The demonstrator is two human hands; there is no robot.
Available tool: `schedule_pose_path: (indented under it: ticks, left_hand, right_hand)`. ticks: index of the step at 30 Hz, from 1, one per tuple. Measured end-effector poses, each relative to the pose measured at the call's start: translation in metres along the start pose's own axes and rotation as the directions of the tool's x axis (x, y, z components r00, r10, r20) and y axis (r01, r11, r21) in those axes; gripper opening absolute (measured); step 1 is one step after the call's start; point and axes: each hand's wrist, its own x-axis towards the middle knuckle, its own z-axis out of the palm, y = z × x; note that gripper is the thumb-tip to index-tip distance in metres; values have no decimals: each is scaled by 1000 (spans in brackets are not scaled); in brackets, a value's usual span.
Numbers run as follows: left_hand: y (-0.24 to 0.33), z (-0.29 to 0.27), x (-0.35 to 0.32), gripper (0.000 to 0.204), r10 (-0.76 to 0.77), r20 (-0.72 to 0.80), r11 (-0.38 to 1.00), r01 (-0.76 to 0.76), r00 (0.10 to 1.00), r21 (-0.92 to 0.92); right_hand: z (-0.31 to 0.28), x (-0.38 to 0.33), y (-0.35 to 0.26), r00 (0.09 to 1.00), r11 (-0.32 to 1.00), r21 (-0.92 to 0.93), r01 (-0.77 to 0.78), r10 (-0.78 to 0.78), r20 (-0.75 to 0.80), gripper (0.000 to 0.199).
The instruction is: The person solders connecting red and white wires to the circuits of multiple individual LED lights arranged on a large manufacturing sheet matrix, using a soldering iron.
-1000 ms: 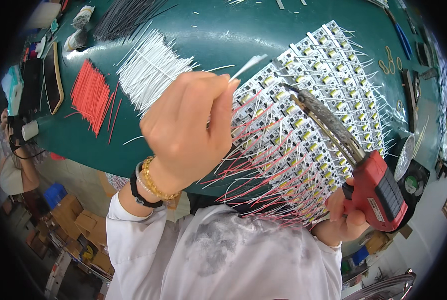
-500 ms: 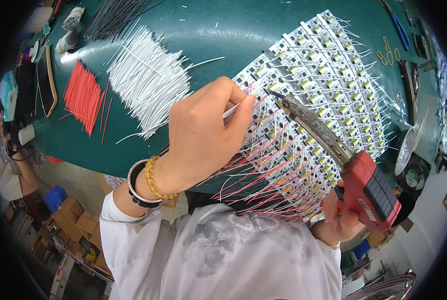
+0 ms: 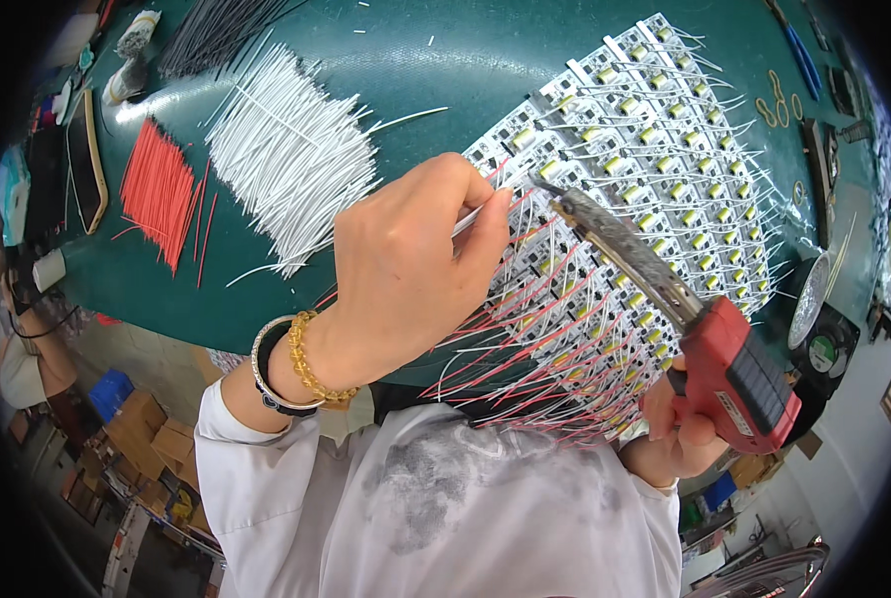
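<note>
My left hand (image 3: pixel 405 264) is closed in a pinch over the upper left part of a panel of white circuit boards (image 3: pixel 577 151). A thin white wire (image 3: pixel 468 215) shows between its thumb and fingers. My right hand (image 3: pixel 680 439) grips a red soldering gun (image 3: pixel 739 374) from below. The gun's dark tip (image 3: pixel 547 186) points at the board just right of my left fingertips. Rows of yellow components cover the panel. White wires stick out from its far and right rows, while red and white wires (image 3: pixel 525 374) hang over its near edge.
Piles of white wires (image 3: pixel 296 154), red wires (image 3: pixel 158 194) and black wires (image 3: pixel 216 35) lie on the green table (image 3: pixel 445 85) at the left. At the right are a round metal dish (image 3: pixel 809 299), a black fan (image 3: pixel 826 349) and rubber bands (image 3: pixel 776 100). Another person's arm (image 3: pixel 41 349) is far left.
The view has shifted slightly. My left fingers still pinch at the same place on the panel, and the soldering gun's tip stays close beside them.
</note>
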Motion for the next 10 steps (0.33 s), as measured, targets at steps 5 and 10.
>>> schedule_pose_path:
  ticks: [5,10]
  left_hand:
    - [0,-1,-1,12,13,-24,1000,-12,1000,16]
    - [-4,2,-2,11,39,-36,999,-38,999,19]
  right_hand:
    - [18,11,-15,996,996,37,85,-84,-37,81]
    - [24,16,-18,988,989,4,148,-148,-38,82]
